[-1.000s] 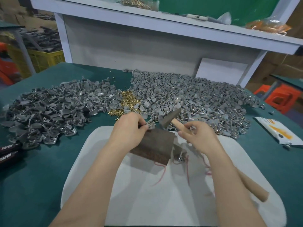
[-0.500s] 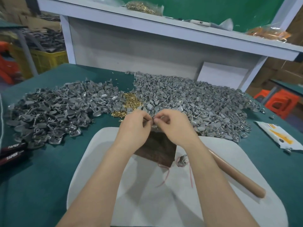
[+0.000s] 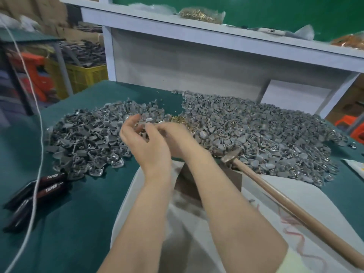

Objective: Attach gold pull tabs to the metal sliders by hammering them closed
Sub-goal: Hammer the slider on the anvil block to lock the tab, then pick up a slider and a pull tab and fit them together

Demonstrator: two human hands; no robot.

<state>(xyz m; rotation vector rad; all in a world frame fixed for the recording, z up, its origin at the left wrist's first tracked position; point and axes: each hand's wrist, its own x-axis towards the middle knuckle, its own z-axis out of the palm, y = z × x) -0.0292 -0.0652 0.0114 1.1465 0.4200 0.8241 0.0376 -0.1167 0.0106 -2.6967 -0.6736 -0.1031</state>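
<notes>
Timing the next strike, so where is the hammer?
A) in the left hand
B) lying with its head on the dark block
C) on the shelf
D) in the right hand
B: the hammer lies, head on the dark block, handle across the white cloth; left hand and right hand are off it.

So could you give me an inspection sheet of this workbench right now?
Surface: green table cover, white cloth on top.
Job's things: left slider pile, right slider pile, gold pull tabs between them, hammer lying with its head by the brown block.
Clutter: black tools.
Hands: left hand, right hand together above the left slider pile; blurred, grip unclear.
Cables: white cord across the left side.
Surroundings: white shelf, yellow crate, orange stool.
</notes>
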